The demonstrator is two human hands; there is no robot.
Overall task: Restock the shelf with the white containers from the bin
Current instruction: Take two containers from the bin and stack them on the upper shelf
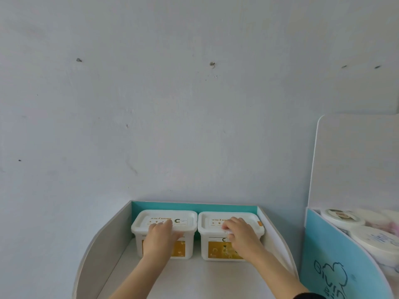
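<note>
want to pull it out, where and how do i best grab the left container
By the front lid rim of the left container, coming from the open front and above: the rim overhangs the body, the teal back stands behind, and the right container sits close beside.

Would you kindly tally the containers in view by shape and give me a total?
Rectangular white containers on the shelf: 2
Round white tubs at right: 2 clearly visible
Total: 4
</note>
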